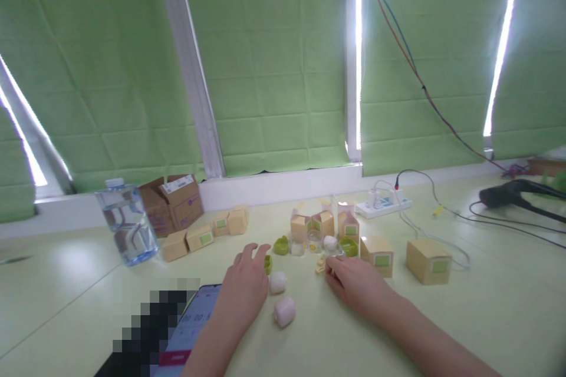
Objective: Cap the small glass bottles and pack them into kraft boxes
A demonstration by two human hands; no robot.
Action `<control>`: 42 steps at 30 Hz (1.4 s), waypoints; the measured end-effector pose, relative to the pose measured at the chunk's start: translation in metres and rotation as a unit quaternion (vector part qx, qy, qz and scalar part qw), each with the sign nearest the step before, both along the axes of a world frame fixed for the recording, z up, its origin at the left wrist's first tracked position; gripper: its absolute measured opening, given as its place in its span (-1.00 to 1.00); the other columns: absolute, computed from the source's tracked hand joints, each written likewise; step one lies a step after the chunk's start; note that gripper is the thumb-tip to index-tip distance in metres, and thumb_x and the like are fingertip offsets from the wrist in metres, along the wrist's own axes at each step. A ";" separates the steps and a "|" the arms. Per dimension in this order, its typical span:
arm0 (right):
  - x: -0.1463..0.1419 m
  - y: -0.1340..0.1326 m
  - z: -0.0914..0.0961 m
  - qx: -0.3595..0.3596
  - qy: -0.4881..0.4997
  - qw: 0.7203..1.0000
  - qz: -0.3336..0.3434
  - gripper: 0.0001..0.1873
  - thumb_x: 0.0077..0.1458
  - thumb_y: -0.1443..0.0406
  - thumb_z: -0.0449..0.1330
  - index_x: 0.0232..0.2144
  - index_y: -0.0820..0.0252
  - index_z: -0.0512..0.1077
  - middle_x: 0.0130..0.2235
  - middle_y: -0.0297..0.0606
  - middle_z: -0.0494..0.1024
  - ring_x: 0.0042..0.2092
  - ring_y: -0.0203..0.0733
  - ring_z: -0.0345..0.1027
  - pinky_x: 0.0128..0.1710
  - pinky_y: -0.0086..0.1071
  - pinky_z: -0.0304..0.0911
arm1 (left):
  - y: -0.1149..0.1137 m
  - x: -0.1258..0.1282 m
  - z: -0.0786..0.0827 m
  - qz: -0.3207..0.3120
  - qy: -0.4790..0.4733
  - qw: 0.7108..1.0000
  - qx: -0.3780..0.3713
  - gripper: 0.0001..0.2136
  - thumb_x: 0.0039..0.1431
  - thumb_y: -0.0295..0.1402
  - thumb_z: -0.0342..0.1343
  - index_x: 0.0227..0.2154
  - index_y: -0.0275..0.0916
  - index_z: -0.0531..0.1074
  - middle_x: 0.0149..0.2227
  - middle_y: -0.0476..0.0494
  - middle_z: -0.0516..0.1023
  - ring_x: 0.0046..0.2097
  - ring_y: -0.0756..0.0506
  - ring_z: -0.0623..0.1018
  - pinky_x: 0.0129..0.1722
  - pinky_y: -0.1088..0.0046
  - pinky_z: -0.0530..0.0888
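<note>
My left hand (248, 274) lies over the table with its fingers apart. A small green cup-like piece (267, 264) shows right beside its fingers; whether they touch is unclear. My right hand (356, 283) has its fingers drawn together and lowered at several small yellow pieces (319, 270); what it pinches is hidden. Between the hands lie a white marshmallow-shaped piece (277, 283) and a pinkish one (285, 311). Just beyond are green shaped pieces (281, 245), clear small cups (314, 241) and another white piece (329, 242).
Small tan boxes stand behind (300, 227), at right (428, 261) and at left (200, 238). A water bottle (127, 224) and cardboard carton (172, 203) are back left. A phone (190, 324) lies beside my left forearm. A power strip (384, 206) with cables is back right.
</note>
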State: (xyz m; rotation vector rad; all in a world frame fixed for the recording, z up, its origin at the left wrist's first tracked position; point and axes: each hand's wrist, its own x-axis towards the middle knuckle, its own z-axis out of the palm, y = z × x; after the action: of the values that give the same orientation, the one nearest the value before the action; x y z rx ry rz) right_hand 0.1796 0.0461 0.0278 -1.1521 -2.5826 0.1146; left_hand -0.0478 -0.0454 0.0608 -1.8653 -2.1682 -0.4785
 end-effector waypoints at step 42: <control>0.023 -0.032 0.004 -0.040 0.321 0.922 0.214 -0.84 -0.03 0.41 0.35 -0.42 0.17 0.42 -0.36 -0.33 0.50 -0.23 -0.19 0.33 -0.21 -0.33 0.25 | -0.028 0.087 -0.039 -0.215 -0.292 0.924 0.124 -0.58 -0.01 -0.62 0.07 -0.07 -0.14 0.43 -0.09 -0.14 0.56 -0.05 -0.14 0.59 -0.03 0.26 0.55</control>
State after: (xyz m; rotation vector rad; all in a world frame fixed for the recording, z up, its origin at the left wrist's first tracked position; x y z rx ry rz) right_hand 0.2027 0.0137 0.0315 -0.4317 -2.1814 0.5928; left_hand 0.0392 -0.0731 0.0217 -2.2445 -1.8429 -1.4909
